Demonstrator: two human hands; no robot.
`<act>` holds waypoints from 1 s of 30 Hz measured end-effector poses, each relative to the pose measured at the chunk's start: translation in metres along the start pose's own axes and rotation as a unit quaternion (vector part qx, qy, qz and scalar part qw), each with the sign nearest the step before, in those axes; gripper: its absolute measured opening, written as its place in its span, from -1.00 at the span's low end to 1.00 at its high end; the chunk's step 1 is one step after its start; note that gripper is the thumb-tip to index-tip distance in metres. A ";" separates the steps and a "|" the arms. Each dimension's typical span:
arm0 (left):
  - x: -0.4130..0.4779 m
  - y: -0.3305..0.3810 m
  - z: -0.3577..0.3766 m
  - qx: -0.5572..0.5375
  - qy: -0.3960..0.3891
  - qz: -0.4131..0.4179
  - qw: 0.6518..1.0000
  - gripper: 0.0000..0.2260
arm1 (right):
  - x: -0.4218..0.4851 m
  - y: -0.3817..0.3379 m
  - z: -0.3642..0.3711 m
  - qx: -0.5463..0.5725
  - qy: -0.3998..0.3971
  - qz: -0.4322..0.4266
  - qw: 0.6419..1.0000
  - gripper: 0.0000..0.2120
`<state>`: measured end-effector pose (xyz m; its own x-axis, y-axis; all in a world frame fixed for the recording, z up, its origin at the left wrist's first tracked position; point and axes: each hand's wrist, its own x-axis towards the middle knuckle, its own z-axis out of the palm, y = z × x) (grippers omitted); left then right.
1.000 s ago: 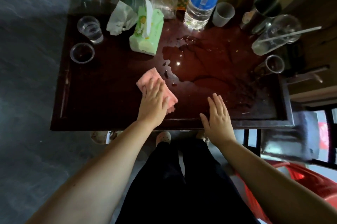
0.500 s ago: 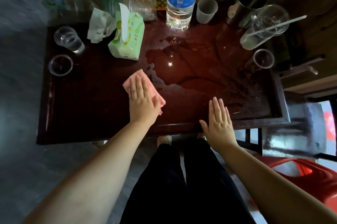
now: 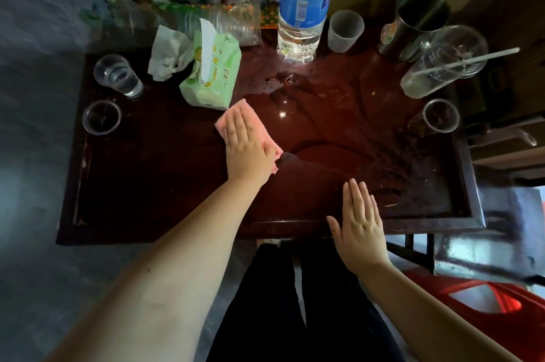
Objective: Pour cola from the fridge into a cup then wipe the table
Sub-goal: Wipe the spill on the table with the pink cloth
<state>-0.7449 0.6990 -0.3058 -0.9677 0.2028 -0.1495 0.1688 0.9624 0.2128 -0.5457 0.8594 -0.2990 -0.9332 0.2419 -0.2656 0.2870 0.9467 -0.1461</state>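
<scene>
A dark wooden table (image 3: 141, 184) carries a wide wet spill (image 3: 318, 125) across its middle and right. My left hand (image 3: 244, 146) lies flat, fingers together, pressing a pink cloth (image 3: 236, 114) onto the table at the spill's left edge, just below a green tissue pack (image 3: 212, 75). My right hand (image 3: 358, 226) rests flat and empty on the table's front rim, fingers slightly apart. A small clear cup (image 3: 441, 115) holding dark liquid stands at the right. No cola bottle is visible.
A big water bottle (image 3: 305, 2) stands at the back centre beside a frosted cup (image 3: 345, 31). A steel mug (image 3: 415, 19) and a tilted plastic cup with straw (image 3: 442, 64) fill the back right. Two clear cups (image 3: 118, 75) stand left. A red stool (image 3: 486, 299) sits lower right.
My left hand has slid the pink cloth away from me and to the right, up to the spill's edge near the tissue pack. My right hand has stayed on the front rim.
</scene>
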 end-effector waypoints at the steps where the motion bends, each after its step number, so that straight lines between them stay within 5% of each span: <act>1: 0.003 0.003 0.000 -0.005 0.006 -0.012 1.000 -0.30 | 0.000 0.000 -0.001 0.000 0.000 0.001 1.000 -0.32; 7: 0.015 0.014 -0.002 -0.018 0.004 -0.048 0.999 -0.32 | 0.001 0.000 -0.001 -0.007 0.001 0.001 1.000 -0.32; 30: 0.022 -0.008 0.000 0.029 -0.005 0.109 0.994 -0.33 | 0.002 -0.003 -0.003 0.010 0.006 0.002 1.000 -0.35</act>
<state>-0.7678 0.6958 -0.3112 -0.9048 0.4098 -0.1159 0.3858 0.9040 0.1843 -0.5487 0.8579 -0.2962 -0.9346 0.2486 -0.2543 0.2949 0.9415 -0.1632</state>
